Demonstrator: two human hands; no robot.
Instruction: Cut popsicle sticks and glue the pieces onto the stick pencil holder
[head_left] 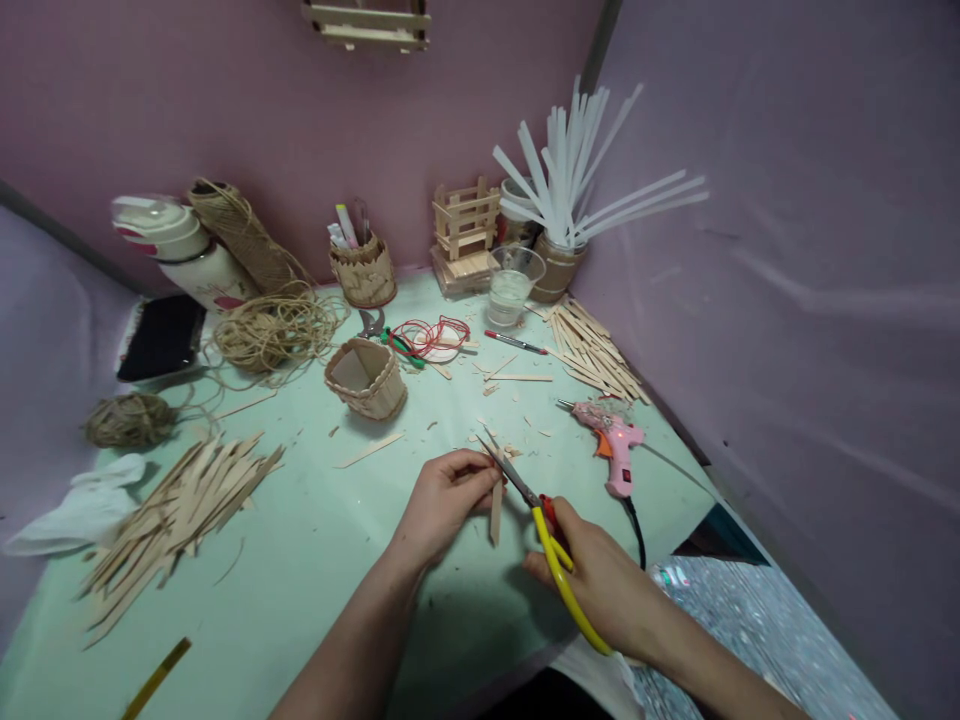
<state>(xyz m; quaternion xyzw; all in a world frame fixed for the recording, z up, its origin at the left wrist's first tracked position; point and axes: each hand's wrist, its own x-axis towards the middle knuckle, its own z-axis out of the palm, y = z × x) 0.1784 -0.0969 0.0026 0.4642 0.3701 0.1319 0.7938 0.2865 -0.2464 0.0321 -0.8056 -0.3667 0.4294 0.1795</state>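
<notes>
My left hand (450, 497), at the middle of the table, pinches a flat wooden stick (496, 515) that hangs down from its fingertips. In my right hand (592, 570) are scissors (564, 590) with yellow and red handles. Their blades point up and left, slightly parted, at the upper end of the stick by my left fingertips. Small wood scraps (514, 452) lie just beyond the blades. A small stick-covered box (379, 390) stands behind and to the left of my left hand.
A pink glue gun (619, 450) lies right, its cord running forward. Sticks are piled left (187, 510) and back right (592, 350). Behind are a water cup (510, 295), red wire (431, 340), twine (270, 330) and a jar of glue sticks (559, 265).
</notes>
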